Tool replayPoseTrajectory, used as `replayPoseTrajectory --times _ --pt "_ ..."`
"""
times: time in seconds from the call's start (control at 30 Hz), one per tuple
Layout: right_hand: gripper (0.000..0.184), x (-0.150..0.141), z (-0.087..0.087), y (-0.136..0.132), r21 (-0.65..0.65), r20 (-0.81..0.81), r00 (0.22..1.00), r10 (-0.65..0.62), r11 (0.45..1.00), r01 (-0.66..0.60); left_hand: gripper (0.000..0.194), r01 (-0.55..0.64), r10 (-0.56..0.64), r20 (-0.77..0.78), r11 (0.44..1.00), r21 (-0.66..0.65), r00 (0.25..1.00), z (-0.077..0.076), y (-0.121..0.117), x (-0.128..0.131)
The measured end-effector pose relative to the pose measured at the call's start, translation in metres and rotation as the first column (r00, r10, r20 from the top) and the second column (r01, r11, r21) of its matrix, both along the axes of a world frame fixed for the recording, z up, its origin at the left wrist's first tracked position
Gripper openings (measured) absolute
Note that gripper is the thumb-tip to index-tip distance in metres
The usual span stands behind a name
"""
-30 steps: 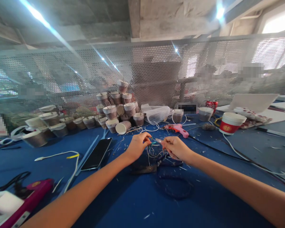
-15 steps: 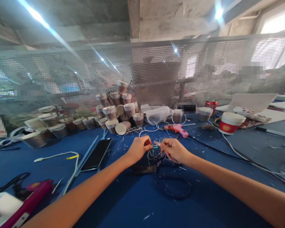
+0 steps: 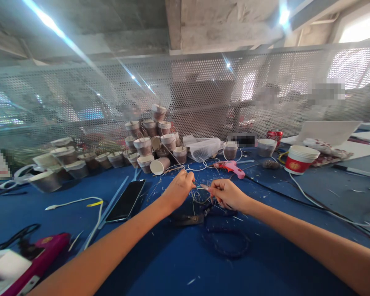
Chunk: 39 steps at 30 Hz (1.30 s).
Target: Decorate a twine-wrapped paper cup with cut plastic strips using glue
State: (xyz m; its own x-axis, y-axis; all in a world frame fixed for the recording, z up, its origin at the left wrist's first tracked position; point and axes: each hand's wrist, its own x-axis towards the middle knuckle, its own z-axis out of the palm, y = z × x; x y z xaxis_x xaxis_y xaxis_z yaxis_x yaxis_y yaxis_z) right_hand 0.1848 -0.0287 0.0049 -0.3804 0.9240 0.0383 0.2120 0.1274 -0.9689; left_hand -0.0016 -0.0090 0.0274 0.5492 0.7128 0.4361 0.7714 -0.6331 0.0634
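Between my hands is a thin teal strand (image 3: 198, 186), too small to make out well. My left hand (image 3: 179, 190) is closed in a pinch at the strand's left end. My right hand (image 3: 228, 193) is closed too, its thumb and fingertip pressed together at the other end. Below them on the blue table lie scissors (image 3: 189, 220) with dark blue handles, blades pointing left. A tangle of thin pale fibres (image 3: 200, 197) lies under my fingers. Behind my right hand rests a pink glue gun (image 3: 234, 168).
Small pale-rimmed pots (image 3: 142, 146) are stacked at the back, with more to the left. A phone (image 3: 126, 201) lies left of my left hand. A magenta power strip (image 3: 49, 255) is at the near left. A red-and-white paper cup (image 3: 300, 159) stands right, near the black cord (image 3: 274, 191).
My left hand has turned and lifted slightly, knuckles now higher. The teal piece shows as a thinner strand stretched between my hands. My right hand has hardly moved.
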Motion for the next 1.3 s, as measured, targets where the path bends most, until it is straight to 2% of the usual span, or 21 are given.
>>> replayPoseTrajectory --times 0.1,0.27,0.4,0.57,0.67,0.77,0.8,0.87,0.9,0.93,0.97,1.0,1.07,1.13,1.2,1.3 --pt "0.036 0.002 0.002 0.0 0.028 -0.019 1.0 0.014 1.0 -0.014 0.005 0.037 -0.038 0.02 0.997 0.063 0.999 0.005 -0.003 0.0" --pt "0.037 0.004 0.003 0.001 0.074 -0.072 0.997 0.038 0.997 -0.033 0.009 0.069 -0.074 0.138 0.997 0.039 0.988 0.005 -0.005 0.0" --pt "0.038 0.006 0.001 0.003 0.094 -0.031 0.997 0.066 0.994 -0.063 0.008 0.132 -0.139 0.059 0.986 0.098 0.989 0.006 -0.005 0.0" --pt "0.039 0.006 0.002 0.003 0.117 0.014 0.998 0.057 0.991 -0.058 0.012 0.099 -0.098 -0.015 0.981 0.169 0.995 0.01 -0.007 0.002" --pt "0.042 0.008 0.003 0.003 0.157 0.083 0.996 0.019 0.987 -0.032 0.014 0.092 -0.08 -0.066 0.974 0.207 0.995 0.012 -0.01 0.004" --pt "0.046 0.017 0.005 0.009 0.319 0.159 0.977 -0.141 0.944 0.085 0.016 0.093 -0.075 -0.088 0.971 0.221 0.993 0.014 -0.011 0.004" --pt "0.043 0.022 0.006 0.012 0.417 0.189 0.95 -0.247 0.897 0.15 0.017 0.096 -0.077 -0.09 0.971 0.221 0.993 0.015 -0.011 0.004" --pt "0.036 0.034 0.007 0.023 0.63 0.243 0.821 -0.517 0.727 0.272 0.017 0.107 -0.09 -0.089 0.97 0.218 0.992 0.015 -0.011 0.004" --pt "0.034 0.04 0.007 0.029 0.718 0.248 0.701 -0.669 0.612 0.33 0.017 0.115 -0.098 -0.087 0.969 0.22 0.991 0.015 -0.011 0.004" --pt "0.036 0.047 0.006 0.035 0.772 0.272 0.569 -0.776 0.529 0.353 0.017 0.123 -0.106 -0.087 0.967 0.223 0.991 0.015 -0.01 0.004" --pt "0.041 0.052 0.004 0.041 0.797 0.313 0.442 -0.841 0.486 0.36 0.017 0.128 -0.111 -0.087 0.965 0.227 0.99 0.015 -0.01 0.004" --pt "0.046 0.057 0.001 0.047 0.799 0.373 0.343 -0.862 0.486 0.353 0.017 0.131 -0.113 -0.09 0.964 0.232 0.99 0.014 -0.009 0.004" --pt "0.058 0.064 -0.005 0.057 0.772 0.483 0.243 -0.841 0.54 0.336 0.017 0.128 -0.106 -0.103 0.962 0.24 0.989 0.014 -0.009 0.003" --pt "0.062 0.067 -0.011 0.064 0.723 0.567 0.232 -0.791 0.612 0.32 0.018 0.129 -0.104 -0.116 0.962 0.241 0.988 0.014 -0.009 0.002" --pt "0.058 0.067 -0.015 0.068 0.69 0.615 0.255 -0.746 0.666 0.285 0.018 0.135 -0.108 -0.123 0.961 0.241 0.986 0.014 -0.01 0.002" --pt "0.049 0.066 -0.016 0.068 0.703 0.623 0.254 -0.74 0.672 0.234 0.018 0.133 -0.105 -0.128 0.962 0.238 0.986 0.015 -0.01 0.002"
